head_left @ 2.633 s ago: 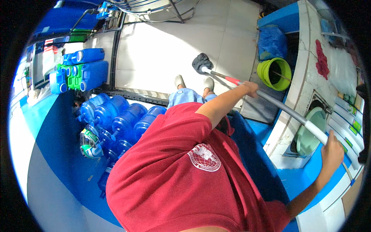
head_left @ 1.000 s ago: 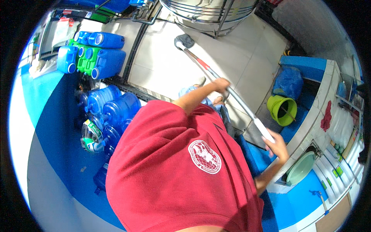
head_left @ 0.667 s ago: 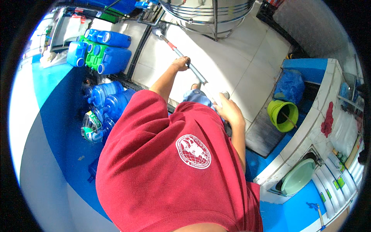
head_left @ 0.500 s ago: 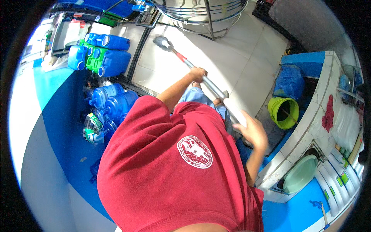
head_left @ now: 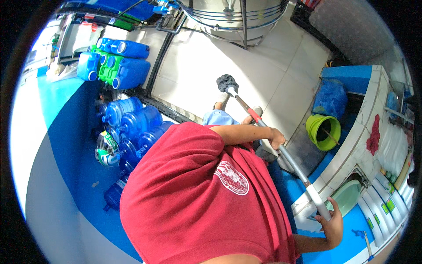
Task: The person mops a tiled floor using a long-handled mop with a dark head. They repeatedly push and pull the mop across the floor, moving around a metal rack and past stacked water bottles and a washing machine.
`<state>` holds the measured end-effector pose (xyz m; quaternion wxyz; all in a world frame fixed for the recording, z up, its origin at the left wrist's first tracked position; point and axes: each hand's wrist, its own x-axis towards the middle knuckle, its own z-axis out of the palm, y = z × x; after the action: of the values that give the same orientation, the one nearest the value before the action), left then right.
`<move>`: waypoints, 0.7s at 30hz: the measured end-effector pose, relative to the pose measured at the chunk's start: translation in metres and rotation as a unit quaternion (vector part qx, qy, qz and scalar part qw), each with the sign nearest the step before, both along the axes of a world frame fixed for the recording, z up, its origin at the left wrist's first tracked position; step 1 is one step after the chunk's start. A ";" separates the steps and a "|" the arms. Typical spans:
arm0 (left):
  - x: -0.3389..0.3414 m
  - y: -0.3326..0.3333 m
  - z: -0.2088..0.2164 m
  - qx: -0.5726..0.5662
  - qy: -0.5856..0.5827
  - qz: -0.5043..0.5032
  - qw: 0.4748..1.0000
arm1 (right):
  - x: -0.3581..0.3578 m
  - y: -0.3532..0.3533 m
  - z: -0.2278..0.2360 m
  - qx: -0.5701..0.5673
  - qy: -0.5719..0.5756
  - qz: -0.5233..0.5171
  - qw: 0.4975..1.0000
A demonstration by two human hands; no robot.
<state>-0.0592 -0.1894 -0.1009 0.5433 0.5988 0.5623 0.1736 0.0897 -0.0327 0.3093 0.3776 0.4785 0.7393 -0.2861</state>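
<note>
A mop (head_left: 292,163) slants across the view, its dark grey stringy head (head_left: 227,82) on the pale floor tiles just beyond my feet. Wrapped around the middle of its grey pole is my left hand (head_left: 276,138), closed below the red section. At the near end, my right hand (head_left: 332,224) holds the white grip, thumb and fingers curled around its tip. That end of the pole is beside the tiled counter, close to a pale green basin (head_left: 345,198).
A lime green bucket (head_left: 327,132) and a blue bag (head_left: 329,97) stand on the right. Blue water jugs (head_left: 140,121) and blue and green containers (head_left: 131,72) crowd the left. A round metal rack (head_left: 233,22) stands ahead; a black floor channel (head_left: 160,64) runs left of the tiles.
The mop head has come back toward my feet and to the right. Both hands have moved right and nearer with the pole, and my body has turned slightly.
</note>
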 end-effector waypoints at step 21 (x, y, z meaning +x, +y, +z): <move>-0.289 -0.377 -0.088 -0.186 0.319 0.413 0.832 | -0.256 -0.282 -0.163 -0.144 0.133 0.247 0.949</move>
<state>-0.3479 -0.5666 -0.1888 0.3124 0.2206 0.9211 0.0730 -0.1668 -0.3147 0.1460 0.3999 0.1789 0.8289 -0.3479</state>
